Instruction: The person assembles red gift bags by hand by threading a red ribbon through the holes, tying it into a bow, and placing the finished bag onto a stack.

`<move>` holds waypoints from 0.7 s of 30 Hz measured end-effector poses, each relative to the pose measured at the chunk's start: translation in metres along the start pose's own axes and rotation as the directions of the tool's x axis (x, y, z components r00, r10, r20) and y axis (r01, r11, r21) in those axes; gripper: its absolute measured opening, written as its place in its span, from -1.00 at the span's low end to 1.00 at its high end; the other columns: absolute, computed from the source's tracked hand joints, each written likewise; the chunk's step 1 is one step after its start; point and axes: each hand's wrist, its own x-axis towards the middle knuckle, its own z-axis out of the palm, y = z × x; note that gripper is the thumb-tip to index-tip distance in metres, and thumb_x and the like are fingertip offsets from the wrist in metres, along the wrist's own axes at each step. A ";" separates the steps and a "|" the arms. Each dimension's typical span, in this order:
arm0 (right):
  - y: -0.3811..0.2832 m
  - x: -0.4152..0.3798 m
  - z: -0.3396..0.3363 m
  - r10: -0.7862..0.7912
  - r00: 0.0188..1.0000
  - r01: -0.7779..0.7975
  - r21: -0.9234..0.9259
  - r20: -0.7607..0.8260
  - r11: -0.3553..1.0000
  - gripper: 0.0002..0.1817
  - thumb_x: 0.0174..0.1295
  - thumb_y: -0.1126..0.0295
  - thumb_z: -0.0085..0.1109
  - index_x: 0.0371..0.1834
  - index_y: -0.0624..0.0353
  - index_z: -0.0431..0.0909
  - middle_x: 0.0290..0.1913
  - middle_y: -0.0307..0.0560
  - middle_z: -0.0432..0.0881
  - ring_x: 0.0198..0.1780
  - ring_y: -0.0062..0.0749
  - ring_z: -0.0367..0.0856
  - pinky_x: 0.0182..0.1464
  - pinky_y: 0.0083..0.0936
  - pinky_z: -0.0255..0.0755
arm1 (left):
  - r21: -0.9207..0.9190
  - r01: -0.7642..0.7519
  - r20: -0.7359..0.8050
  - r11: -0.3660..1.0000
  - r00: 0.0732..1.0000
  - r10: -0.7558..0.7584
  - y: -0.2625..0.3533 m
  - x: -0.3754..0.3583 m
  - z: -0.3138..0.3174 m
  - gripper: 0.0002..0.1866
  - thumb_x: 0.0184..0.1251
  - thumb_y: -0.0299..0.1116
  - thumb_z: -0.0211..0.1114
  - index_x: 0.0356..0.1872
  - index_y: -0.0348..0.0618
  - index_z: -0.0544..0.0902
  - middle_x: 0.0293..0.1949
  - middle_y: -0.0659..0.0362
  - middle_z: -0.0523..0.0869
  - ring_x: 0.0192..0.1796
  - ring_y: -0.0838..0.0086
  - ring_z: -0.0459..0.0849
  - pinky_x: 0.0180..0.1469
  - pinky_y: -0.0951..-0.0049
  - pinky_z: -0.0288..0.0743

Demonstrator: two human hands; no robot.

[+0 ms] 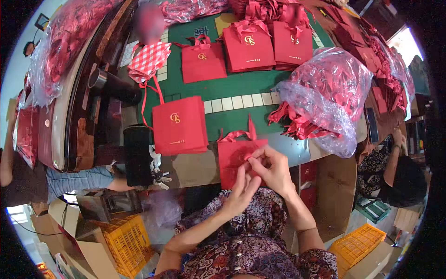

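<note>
A red paper gift bag (228, 156) with red ribbon handles stands upright at the table's near edge, right in front of my body. My right hand (272, 171) is closed in a pinch before the bag's face, with a small piece of red ribbon (246, 157) at its fingertips. Just below and to the left, my left hand (242, 189) has its fingers stretched and apart, close to the right fingertips. Whether it touches the ribbon is hard to make out. Part of the bag is hidden behind both hands.
Stacked red bags (180, 125) lie to the left, with more bags (248, 46) farther back on the green table (186, 90). A clear plastic sack (332, 88) of red ribbons sits right. A black cup (114, 86) stands left. People sit at both sides; yellow crates (127, 244) are below.
</note>
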 end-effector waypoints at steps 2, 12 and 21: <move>0.002 0.001 0.005 0.014 1.000 -0.014 -0.018 0.006 1.000 -0.90 0.27 0.51 0.34 -0.23 0.29 0.63 -0.46 -0.21 0.66 -0.44 -0.66 0.60 -0.40 -0.60 0.47 | -0.004 0.113 0.001 0.994 0.994 -0.113 -0.005 -0.011 0.001 -0.44 0.64 -0.33 0.08 0.51 -0.19 0.11 0.03 0.26 0.49 0.06 0.59 0.46 0.14 0.55 0.37; 0.010 0.001 -0.012 -0.121 0.984 0.069 -0.344 -0.130 0.936 -0.88 0.19 0.53 0.35 -0.27 0.27 0.59 -0.48 -0.07 0.61 -0.50 -0.45 0.58 -0.40 -0.50 0.46 | 0.235 0.214 0.170 0.948 0.951 -0.257 -0.002 -0.031 -0.059 -0.88 0.62 -0.43 0.03 0.00 -0.25 0.41 -0.26 0.19 0.63 -0.22 0.58 0.65 -0.12 0.51 0.56; -0.028 -0.014 -0.008 -0.464 0.833 0.553 -0.454 0.301 0.699 -0.64 0.02 0.43 0.51 -0.10 0.15 0.62 0.01 -0.07 0.67 0.06 -0.14 0.67 0.02 -0.31 0.61 | 0.252 0.176 0.100 0.952 0.973 -0.206 0.020 0.004 -0.080 -0.74 0.44 -0.43 0.31 0.07 -0.23 0.53 -0.28 0.23 0.72 -0.30 0.67 0.64 -0.26 0.57 0.51</move>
